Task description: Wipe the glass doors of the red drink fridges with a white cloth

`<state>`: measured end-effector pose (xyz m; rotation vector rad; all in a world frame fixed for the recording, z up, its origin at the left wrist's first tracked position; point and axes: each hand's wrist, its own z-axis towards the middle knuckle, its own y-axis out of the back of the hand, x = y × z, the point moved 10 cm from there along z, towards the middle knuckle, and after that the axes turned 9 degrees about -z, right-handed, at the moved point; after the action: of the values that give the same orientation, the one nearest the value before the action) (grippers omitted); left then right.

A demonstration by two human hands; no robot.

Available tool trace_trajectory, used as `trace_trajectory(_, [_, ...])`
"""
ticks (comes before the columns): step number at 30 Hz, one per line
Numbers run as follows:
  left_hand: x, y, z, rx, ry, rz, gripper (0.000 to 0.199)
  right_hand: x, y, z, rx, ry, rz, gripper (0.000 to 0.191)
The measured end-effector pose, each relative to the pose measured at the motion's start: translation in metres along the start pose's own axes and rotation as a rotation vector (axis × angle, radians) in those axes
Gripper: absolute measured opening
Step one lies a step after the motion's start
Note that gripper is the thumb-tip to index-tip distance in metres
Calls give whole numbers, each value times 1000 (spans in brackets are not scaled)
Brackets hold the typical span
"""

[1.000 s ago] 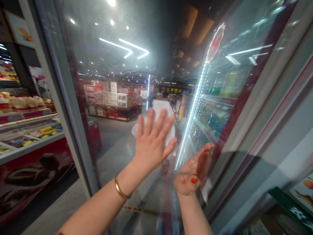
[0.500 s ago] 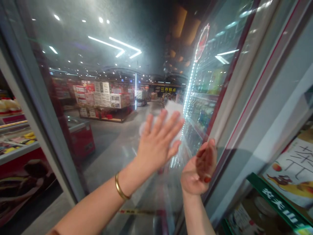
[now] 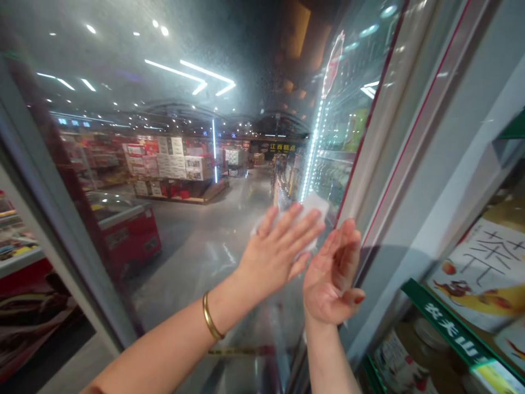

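Note:
Under the flat fingers of my left hand [image 3: 276,249] is a white tissue [image 3: 316,207], pressed against the glass door [image 3: 184,230]. One corner of the tissue sticks out past the fingertips; most of it is hidden beneath the hand. A gold bangle [image 3: 211,316] circles the left wrist. Just to the right, my right hand [image 3: 332,279] is open with its palm turned toward the left hand and nothing in it. It is close to the door's right edge; whether it touches the frame I cannot tell.
Bottles [image 3: 471,273] stand on a shelf with a green label strip [image 3: 445,323] at the right. The pale door frame [image 3: 394,137] slants up beside it. Through the glass show a red chest freezer [image 3: 133,235] and stacked boxes [image 3: 176,158].
My left hand has slid right and slightly down over the glass with the tissue, nearer my right hand. The right thumb has moved away from the palm. The view has shifted slightly.

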<state>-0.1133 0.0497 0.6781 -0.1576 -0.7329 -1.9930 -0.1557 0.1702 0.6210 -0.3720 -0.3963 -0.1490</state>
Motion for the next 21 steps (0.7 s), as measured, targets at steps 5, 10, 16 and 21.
trace_trajectory(5, [8, 0, -99, 60, -37, -6, 59, 19, 12, 12, 85, 121, 73, 66])
trace_trajectory(10, [88, 53, -59, -176, 325, 130, 90, 27, 9, 14, 143, 208, -54, 64])
trace_trajectory(16, [2, 0, -81, 51, 63, 102, 63, 54, -33, -10, 228, 392, -505, 60])
trace_trajectory(21, [101, 60, -187, -72, 447, 291, 96, 67, -60, -35, 201, 676, -598, 65])
